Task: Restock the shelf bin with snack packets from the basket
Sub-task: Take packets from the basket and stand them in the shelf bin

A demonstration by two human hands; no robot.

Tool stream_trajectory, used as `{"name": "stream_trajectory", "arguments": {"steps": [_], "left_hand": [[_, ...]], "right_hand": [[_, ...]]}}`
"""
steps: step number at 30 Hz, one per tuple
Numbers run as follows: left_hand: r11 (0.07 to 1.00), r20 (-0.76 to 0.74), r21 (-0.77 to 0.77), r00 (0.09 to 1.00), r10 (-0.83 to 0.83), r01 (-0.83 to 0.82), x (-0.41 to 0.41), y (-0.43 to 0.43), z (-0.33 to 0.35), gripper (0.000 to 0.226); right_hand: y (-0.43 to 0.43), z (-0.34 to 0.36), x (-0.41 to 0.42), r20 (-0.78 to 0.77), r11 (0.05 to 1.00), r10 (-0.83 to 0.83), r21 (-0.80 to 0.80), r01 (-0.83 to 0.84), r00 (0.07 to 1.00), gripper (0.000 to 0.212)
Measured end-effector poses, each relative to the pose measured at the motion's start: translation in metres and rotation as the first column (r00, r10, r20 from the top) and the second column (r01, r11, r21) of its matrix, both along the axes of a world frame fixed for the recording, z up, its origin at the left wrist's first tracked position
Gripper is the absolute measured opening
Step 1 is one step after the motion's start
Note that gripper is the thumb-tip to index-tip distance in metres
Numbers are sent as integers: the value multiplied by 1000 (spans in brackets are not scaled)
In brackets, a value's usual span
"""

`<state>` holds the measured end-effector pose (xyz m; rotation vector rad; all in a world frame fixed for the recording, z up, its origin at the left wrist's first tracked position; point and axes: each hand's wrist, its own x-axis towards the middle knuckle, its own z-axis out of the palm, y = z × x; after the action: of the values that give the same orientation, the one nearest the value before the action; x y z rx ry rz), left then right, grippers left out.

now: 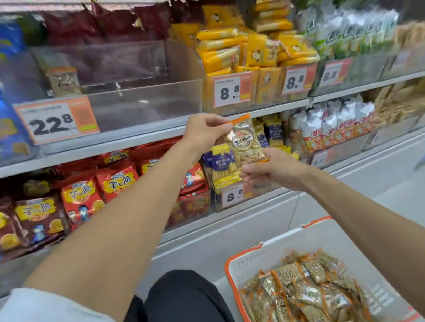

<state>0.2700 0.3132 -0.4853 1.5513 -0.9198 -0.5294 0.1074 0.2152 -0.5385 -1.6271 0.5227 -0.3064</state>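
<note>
Our left hand (203,132) pinches the packet (246,142) at its top, our right hand (272,170) at its bottom (one packet only); we should lift it over the front wall of the bin (147,104), label forward.

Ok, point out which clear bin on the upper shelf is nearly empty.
The bin with the 22.8 price tag: one packet stands at its back left; the yellow-packet bins beside it are heaped.

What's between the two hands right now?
One snack packet: the left hand pinches its top edge and the right hand holds its bottom. The head view shows it.
</note>
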Motion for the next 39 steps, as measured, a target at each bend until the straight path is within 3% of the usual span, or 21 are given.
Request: {"name": "stream_trajectory", "arguments": {"steps": [3,7,14,17,20,22,24,26,28,30,32,34,35,36,39], "left_hand": [[998,69,8,996,-63,63,8,13,32,12],[999,162,-9,985,-52,54,22,26,63,18],[1000,294,-29,956,17,-9,66,57,111,12],[998,268,-60,963,7,10,94,71,138,14],[992,175,-115,981,80,-61,144,90,162,16],[991,200,-36,971,134,-129,184,106,170,16],[974,297,145,947,126,-175,219,118,167,11],[913,430,344,901,52,-217,246,121,159,14],[780,562,565,818,-126,-268,263,117,147,27],[587,558,744,779,-286,-318,283,107,133,44],[353,485,865,775,-405,-358,299,96,119,68],[119,427,886,689,-586,-448,311,83,104,96],[49,416,853,621,-665,-520,313,79,99,102],[25,415,822,569,-710,-569,313,76,96,99],[76,447,785,476,-758,-615,306,71,84,76]], "right_hand": [[10,26,15,91,1000,-9,5,8,996,33],[24,56,41,136,999,-11,-47,18,991,18],[47,101,94,165,953,-9,-297,58,986,18],[55,124,128,224,952,18,-301,51,975,14],[51,142,167,338,960,-76,-229,160,938,9],[45,150,195,364,960,-119,-197,201,924,9],[37,156,222,354,952,-153,-199,234,923,14],[28,160,248,296,954,-141,-214,209,945,21],[21,161,269,184,960,-104,-237,147,977,25],[12,159,293,121,953,-65,-285,98,990,42],[9,157,311,99,943,-48,-322,78,994,45],[7,151,322,93,937,-34,-342,64,995,36],[3,146,326,83,937,-31,-345,57,996,34],[0,142,330,72,936,-30,-349,53,997,34],[-5,137,335,73,939,-23,-342,47,997,35]]}}
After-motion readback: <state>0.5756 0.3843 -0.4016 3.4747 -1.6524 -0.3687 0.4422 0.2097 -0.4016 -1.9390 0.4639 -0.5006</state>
